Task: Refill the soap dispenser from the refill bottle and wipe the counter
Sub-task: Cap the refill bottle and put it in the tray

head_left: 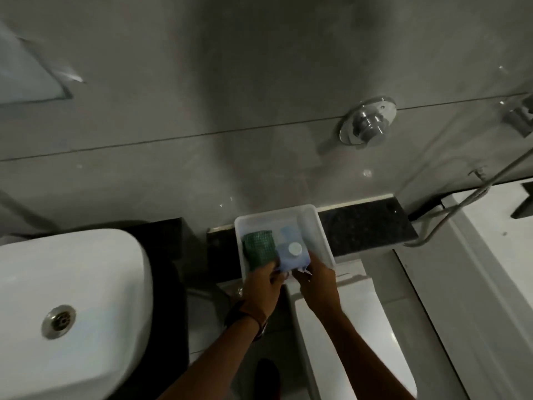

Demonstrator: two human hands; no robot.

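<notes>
Both hands' fingertips hidden behind tray [323, 235] rim.

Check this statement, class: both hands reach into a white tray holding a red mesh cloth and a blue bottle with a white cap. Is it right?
One detail is wrong: the head view shows the mesh cloth is green, not red. Both the left hand and right hand do reach into the white tray at the blue bottle with its white cap.

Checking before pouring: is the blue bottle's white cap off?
No, the white cap sits on top of the blue bottle, which stands in the white tray.
</notes>
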